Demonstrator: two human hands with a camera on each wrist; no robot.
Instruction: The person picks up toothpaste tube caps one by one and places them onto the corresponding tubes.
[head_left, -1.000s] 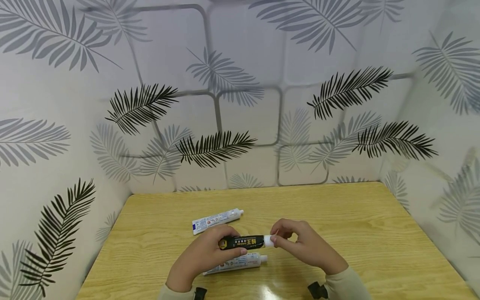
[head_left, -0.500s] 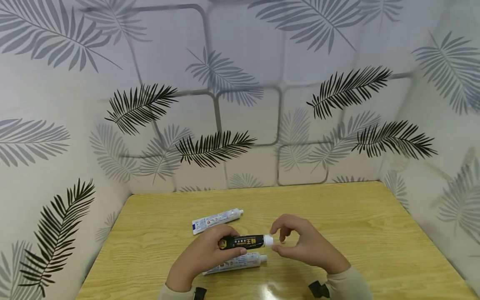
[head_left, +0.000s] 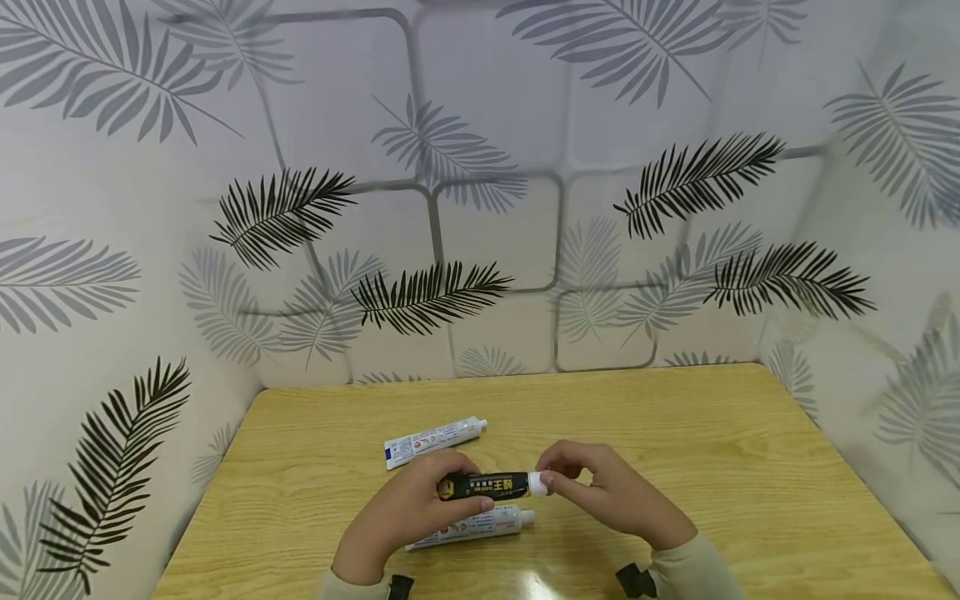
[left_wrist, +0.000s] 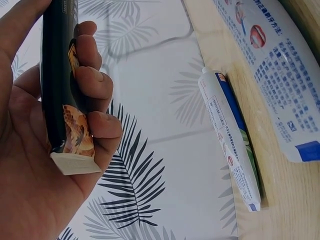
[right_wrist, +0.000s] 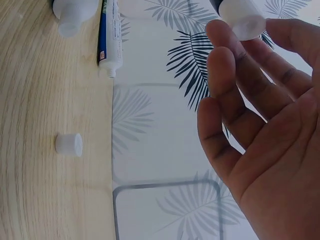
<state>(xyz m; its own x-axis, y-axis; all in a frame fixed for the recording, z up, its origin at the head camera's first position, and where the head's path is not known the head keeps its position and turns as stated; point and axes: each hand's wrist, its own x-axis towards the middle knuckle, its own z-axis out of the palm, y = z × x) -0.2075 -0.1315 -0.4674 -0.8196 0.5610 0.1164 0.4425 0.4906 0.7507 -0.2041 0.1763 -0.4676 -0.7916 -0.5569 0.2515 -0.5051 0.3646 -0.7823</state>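
Note:
My left hand (head_left: 408, 504) grips a black toothpaste tube (head_left: 491, 485) with gold lettering, held level above the table. Its crimped tail shows in the left wrist view beside my curled fingers (left_wrist: 95, 82). A white cap (head_left: 537, 482) sits on the tube's right end. Thumb and index finger of my right hand (head_left: 611, 492) pinch this cap; in the right wrist view the other fingers are loosely bent. Just below the black tube lies a white toothpaste tube (head_left: 487, 525), partly covered by my left hand. Farther back is another white toothpaste tube (head_left: 435, 440) with a bare nozzle.
A loose white cap (right_wrist: 69, 144) lies on the wood-grain table (head_left: 675, 433), visible in the right wrist view. Behind the table hangs a leaf-patterned cloth (head_left: 495, 242), which also runs along both sides.
Half a second ago the right thumb and fingers were spread off the cap; now they have closed on it again. The left hand and black tube have stayed in place.

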